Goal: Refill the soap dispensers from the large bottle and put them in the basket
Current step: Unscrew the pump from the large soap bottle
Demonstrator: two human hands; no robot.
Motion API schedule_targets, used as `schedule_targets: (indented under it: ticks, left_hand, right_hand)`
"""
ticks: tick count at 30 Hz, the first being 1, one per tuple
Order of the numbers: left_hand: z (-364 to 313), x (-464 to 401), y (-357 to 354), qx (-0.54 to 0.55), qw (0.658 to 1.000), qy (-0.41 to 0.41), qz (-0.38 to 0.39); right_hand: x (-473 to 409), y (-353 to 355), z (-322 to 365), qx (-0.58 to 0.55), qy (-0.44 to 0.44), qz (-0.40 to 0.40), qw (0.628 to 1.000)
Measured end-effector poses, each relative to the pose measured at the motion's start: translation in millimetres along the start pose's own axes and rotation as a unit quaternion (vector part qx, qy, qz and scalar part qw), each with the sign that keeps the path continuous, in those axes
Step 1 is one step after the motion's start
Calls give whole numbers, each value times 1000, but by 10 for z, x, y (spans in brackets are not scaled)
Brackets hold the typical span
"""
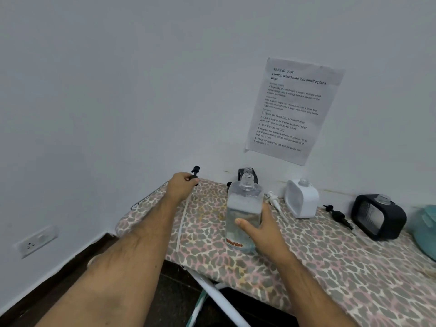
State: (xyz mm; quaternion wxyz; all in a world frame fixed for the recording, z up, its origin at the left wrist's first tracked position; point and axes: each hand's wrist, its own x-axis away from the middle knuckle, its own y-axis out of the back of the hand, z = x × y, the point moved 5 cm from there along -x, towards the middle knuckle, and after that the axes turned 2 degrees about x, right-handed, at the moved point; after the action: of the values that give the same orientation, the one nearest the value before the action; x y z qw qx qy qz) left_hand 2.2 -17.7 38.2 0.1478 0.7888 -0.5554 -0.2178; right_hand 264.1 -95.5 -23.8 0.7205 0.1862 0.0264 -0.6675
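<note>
1. Your right hand [256, 228] has its fingers and thumb wrapped round the large bottle [244, 213] at mid-body. The bottle stands upright on the bench [318, 260], near its left end, with its neck open.
2. Your left hand [180, 187] pinches a black pump head [194, 173], held clear of the bench with its white tube [182, 223] hanging down.
3. The bottle looks like clear, stiff plastic, partly full, so expect some weight and sloshing liquid. Soap on the walls would make it slippery; grip the flat sides low, not the neck.
4. The pump is light; its tube is thin and bendy and may drip.
5. Further right stand a white dispenser [302, 199] and a black dispenser [378, 217], both uncapped, with a white pump [273, 201] and a black pump [338, 215] lying beside them.
6. No basket can be clearly identified.
</note>
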Motion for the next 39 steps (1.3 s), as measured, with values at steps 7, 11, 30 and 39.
schedule_targets:
  ticks: [7, 11, 30, 39]
  left_hand:
    - [193, -49, -270, -130, 989, 21, 63]
    - [326, -44, -308, -183, 980, 44, 62]
    - [425, 150, -398, -173, 982, 58, 41]
    - [-119, 617, -458, 145, 987, -53, 40]
  right_hand:
    - [3, 4, -1, 11, 5, -4, 1000]
    - [10, 2, 26, 15, 0, -2, 1000]
    - [-2, 7, -15, 5, -22, 4, 1000]
    - [-27, 2, 80, -52, -22, 10, 998]
